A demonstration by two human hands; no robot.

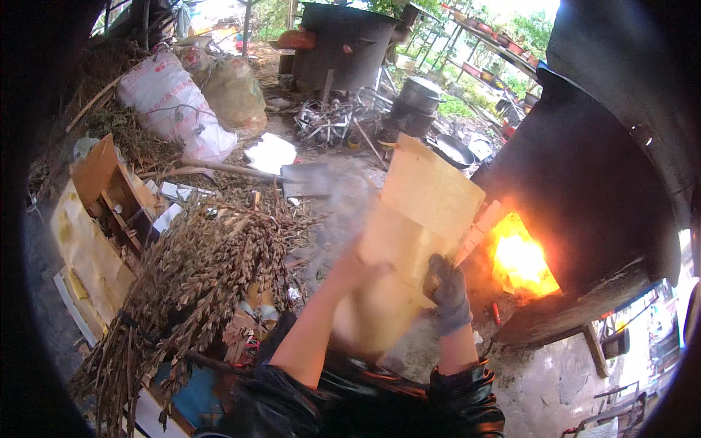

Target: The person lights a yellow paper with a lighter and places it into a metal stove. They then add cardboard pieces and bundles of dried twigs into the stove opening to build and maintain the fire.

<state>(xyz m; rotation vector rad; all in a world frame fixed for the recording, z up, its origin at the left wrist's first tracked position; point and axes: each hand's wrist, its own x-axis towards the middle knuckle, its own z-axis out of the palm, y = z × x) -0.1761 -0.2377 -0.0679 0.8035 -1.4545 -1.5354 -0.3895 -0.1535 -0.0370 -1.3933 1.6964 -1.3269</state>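
- Tan sheet (pixel 416 226): was held up in front of the person, tilted, its near end low by the body, just to the left of the fire (pixel 522 259) and apart from the flames.
- Right hand (pixel 447 296): wore a grey glove and was closed on the sheet's right edge, the nearer of the two hands to the heat.
- Left hand (pixel 369 274): was bare and blurred, laid against the sheet's left side; whether its fingers gripped or only steadied could not be told.
- Narrow strip (pixel 478 232): stuck out past the glove toward the flames; whether it was part of the sheet or a separate piece could not be determined.
- Work done, as judged: the fire was well alight at the low mouth of the dark drum (pixel 584 182), so lighting appeared complete.
- Work left, as judged: the sheet was not yet in the flames; feeding it in, perhaps after breaking or folding it, appeared outstanding.
- Likely further fuel: a heap of dried stalks (pixel 219 263) lay to the left, with loose boards (pixel 91 241) beyond it, none of it in hand. How much was meant for burning could not be established.
- Tool noted: a shovel (pixel 307 180) lay on the ground ahead, untouched.
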